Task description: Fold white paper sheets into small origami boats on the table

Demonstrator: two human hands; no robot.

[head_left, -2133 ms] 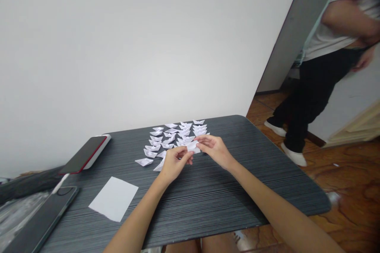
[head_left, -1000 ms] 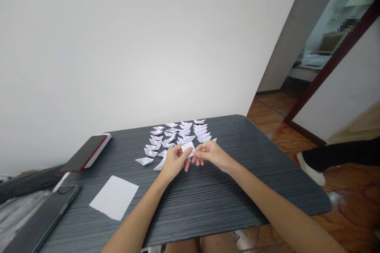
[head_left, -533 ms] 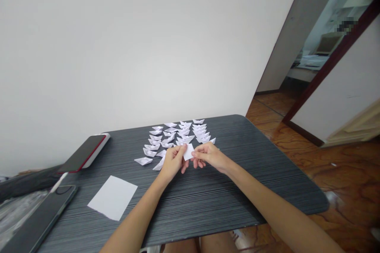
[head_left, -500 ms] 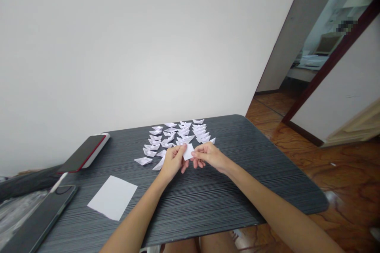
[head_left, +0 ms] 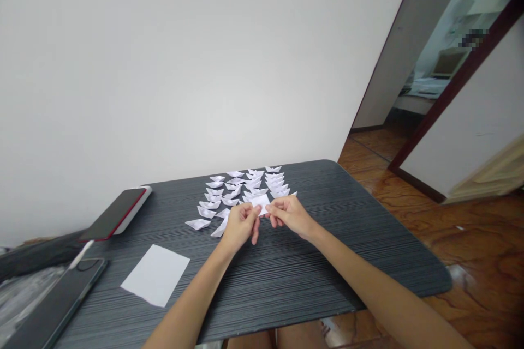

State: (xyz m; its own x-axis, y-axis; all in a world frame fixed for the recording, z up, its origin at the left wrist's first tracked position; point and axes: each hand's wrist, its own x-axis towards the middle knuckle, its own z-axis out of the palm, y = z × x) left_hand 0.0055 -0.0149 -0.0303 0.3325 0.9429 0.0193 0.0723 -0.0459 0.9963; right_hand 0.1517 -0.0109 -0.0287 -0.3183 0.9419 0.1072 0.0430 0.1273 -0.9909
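A small folded piece of white paper [head_left: 261, 203] is held up just above the table, pinched from both sides. My left hand [head_left: 241, 223] grips its left lower edge between thumb and fingers. On the other side, my right hand [head_left: 290, 215] has thumb and fingertips closed on the right lower edge. Behind the hands stand rows of small white paper boats [head_left: 233, 191], several of them partly hidden by the fingers and the paper. One boat [head_left: 198, 224] sits a little apart at the left end, and another [head_left: 221, 228] lies close to my left wrist.
A flat white square sheet [head_left: 156, 275] lies left of my left forearm on the dark table [head_left: 319, 289]. Farther left are a phone [head_left: 61, 305] and a dark-topped device [head_left: 117, 212] with a red edge. A white wall [head_left: 184, 65] rises behind the table.
The folded paper has turned and shows a wider face. My left fingers have shifted down along its edge, and the thumbs sit closer together. The boats and loose sheet have stayed put.
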